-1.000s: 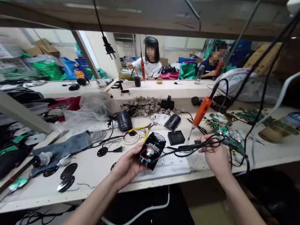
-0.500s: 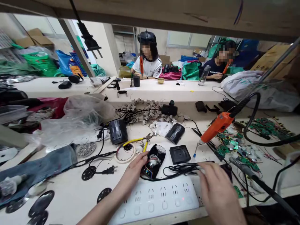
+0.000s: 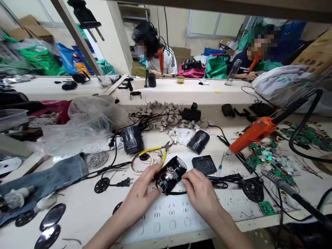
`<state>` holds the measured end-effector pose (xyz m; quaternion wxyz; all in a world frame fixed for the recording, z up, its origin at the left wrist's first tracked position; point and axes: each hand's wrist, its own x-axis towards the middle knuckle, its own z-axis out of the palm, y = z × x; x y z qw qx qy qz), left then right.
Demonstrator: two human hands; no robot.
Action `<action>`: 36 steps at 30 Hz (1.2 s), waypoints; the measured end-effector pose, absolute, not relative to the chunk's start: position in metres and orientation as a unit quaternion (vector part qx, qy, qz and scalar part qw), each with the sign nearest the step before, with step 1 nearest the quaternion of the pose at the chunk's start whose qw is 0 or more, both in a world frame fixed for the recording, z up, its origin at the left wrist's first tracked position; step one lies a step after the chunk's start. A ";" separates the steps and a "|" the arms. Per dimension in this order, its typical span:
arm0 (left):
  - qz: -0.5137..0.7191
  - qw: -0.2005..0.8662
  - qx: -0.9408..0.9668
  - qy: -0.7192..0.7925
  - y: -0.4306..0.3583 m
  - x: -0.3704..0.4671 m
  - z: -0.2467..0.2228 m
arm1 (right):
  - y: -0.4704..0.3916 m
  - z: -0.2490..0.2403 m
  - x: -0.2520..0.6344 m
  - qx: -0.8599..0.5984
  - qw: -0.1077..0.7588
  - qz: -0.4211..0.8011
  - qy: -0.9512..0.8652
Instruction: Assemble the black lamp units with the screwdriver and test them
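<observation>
An open black plastic housing [image 3: 178, 167] sits tilted above the white power strip, with a silvery motor-like part [image 3: 169, 174] and thin coloured wires inside. My left hand [image 3: 140, 195] grips it from the left, thumb below and fingers at its upper edge. At its lower right, my right hand [image 3: 202, 190] has its fingers curled together on the black cord [image 3: 178, 193], the fingertips close to the housing wall. The hand hides part of the cord, which shows again bundled to the right. Beyond lies a flat black square cover [image 3: 204, 165].
The power strip [image 3: 172, 224] lies along the front edge. Yellow-handled cutters [image 3: 153, 149], a tape roll [image 3: 141, 164] and black shells [image 3: 132, 139] lie behind. An orange electric screwdriver [image 3: 251, 135] hangs at right near circuit boards [image 3: 267, 208]. Two people work opposite.
My right hand has moved left from the bundled cord to the housing's side. The housing has turned and tilted in my left hand. The camera view has shifted.
</observation>
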<state>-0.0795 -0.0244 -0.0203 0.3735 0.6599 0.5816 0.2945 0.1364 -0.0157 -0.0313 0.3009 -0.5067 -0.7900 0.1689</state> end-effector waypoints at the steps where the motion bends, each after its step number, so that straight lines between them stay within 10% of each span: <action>1: 0.283 0.355 0.686 0.568 -0.026 -0.079 -0.022 | -0.017 -0.031 0.133 -0.509 0.296 0.169 -0.791; 36: 0.219 0.163 0.746 0.607 -0.002 -0.061 -0.008 | -0.006 -0.035 0.215 -0.519 0.322 -0.091 -0.787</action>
